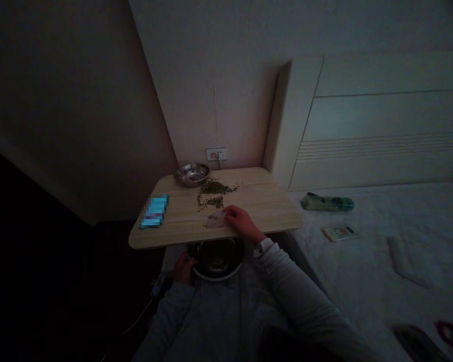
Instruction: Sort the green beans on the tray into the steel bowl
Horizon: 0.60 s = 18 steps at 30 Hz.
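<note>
Green grains [213,188] scattered near translucent sheet [215,219]; bowl [216,277] below.

Lower centre: far side of dark bowl [216,278] hidden beneath the desk [266,201]; contents too dark to tell. Left hand [184,270] in shadow at its rim, grip unclear. Left of frame: phone [154,211] screen pixelated. Centre: grains [213,187] too small to identify; clear piece [215,219] at right hand [242,222], outline faint. Lower right: red object [451,334] cut off by edge.

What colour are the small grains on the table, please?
The grains look dark green, best in head view.
</note>
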Tool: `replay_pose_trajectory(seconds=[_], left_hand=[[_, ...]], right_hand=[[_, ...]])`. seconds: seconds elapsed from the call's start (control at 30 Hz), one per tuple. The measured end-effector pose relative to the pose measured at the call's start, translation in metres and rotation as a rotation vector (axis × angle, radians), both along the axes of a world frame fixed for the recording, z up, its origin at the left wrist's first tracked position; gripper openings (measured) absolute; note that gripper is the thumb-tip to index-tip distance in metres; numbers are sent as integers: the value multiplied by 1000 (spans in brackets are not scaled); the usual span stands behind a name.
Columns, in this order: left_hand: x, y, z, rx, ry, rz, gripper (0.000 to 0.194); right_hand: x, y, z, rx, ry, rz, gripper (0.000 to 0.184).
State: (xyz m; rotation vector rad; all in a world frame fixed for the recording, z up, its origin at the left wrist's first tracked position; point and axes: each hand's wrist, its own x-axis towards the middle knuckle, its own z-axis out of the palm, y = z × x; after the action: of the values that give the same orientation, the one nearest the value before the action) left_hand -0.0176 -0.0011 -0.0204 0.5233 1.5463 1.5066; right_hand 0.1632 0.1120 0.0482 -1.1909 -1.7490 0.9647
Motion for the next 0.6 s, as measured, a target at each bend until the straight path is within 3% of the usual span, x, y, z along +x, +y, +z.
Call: replay_pose_trajectory(seconds=[0.3,0.6], left_hand=[[0,4,-6,25,-115,-6,16],[-2,0,-2,8,-22,-30,13]], right_hand=[[-1,2,-2,-2,-23,-41,30],[-2,1,0,12,-36,-31,29]])
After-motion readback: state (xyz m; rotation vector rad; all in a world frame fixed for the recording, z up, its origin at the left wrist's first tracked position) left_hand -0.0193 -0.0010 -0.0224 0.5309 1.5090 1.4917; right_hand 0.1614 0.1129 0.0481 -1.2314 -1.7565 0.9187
